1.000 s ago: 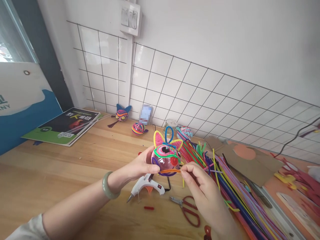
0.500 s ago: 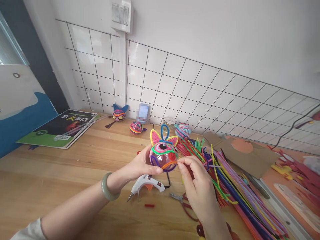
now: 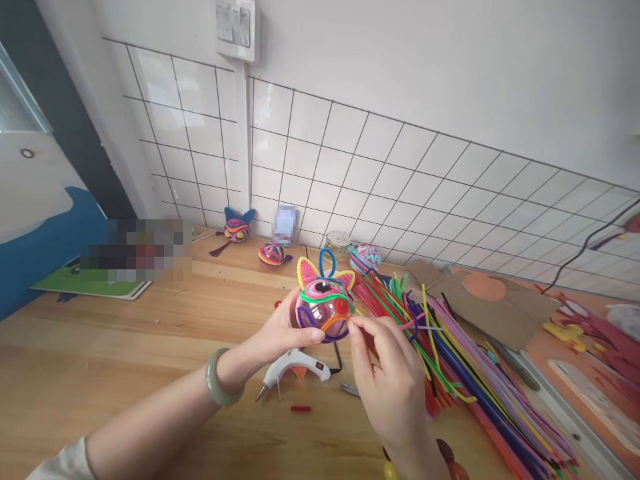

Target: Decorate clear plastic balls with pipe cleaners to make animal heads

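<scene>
My left hand point(image 3: 293, 325) is wrapped round a clear ball ornament point(image 3: 320, 311) with pink, yellow-edged ears, a blue loop on top, an eye and a red nose made of pipe cleaners. Across its lower front curves an orange pipe cleaner point(image 3: 334, 323). The thumb and forefinger of my right hand point(image 3: 387, 360) pinch this strip's right end against the ball. Below the ball a white glue gun point(image 3: 295, 365) lies on the table, nozzle toward the left. A short red piece point(image 3: 301, 409) is in front of it. My right hand mostly covers the scissors point(image 3: 349, 388).
Many coloured pipe cleaners point(image 3: 480, 373) spread over the right side beside brown cardboard point(image 3: 480, 307). Along the wall stand a blue-eared ornament point(image 3: 237, 225), a striped ball point(image 3: 273, 254), a phone-like screen point(image 3: 286, 224) and a glass jar point(image 3: 338, 243). A book point(image 3: 95, 283) lies at left.
My right hand has shifted slightly left and closer in against the ball, pressing the orange strip's end flatter to it. The hand now hides most of the scissors. The camera view has shifted a little.
</scene>
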{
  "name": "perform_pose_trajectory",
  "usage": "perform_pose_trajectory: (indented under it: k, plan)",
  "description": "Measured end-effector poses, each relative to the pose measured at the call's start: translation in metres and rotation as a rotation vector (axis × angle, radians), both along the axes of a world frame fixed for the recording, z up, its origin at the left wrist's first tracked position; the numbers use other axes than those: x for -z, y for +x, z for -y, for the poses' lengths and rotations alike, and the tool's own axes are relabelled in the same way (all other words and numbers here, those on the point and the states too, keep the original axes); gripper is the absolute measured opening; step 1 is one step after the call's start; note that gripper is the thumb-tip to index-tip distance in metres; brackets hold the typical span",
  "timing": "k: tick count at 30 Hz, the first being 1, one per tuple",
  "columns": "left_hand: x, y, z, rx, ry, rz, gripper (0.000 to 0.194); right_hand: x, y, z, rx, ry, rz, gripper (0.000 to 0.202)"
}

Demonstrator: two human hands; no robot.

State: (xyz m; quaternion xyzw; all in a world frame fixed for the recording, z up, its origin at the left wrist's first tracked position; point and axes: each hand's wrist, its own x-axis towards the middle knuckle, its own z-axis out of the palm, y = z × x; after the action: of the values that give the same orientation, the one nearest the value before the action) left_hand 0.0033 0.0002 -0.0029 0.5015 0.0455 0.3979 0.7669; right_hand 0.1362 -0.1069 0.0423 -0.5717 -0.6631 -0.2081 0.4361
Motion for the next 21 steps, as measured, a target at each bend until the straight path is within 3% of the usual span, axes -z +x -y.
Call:
perform_pose_trajectory:
  k: [13,21]
  plan:
    - [0.0,0.001,0.009,-0.007,-0.038,-0.015,0.071,0.001,-0.006,0.003,0.044,0.08,0.033,0.009]
    - [0.008,0.001,0.01,-0.048,-0.059,-0.005,0.067,0.002,-0.006,0.003,0.073,0.077,0.021,0.006]
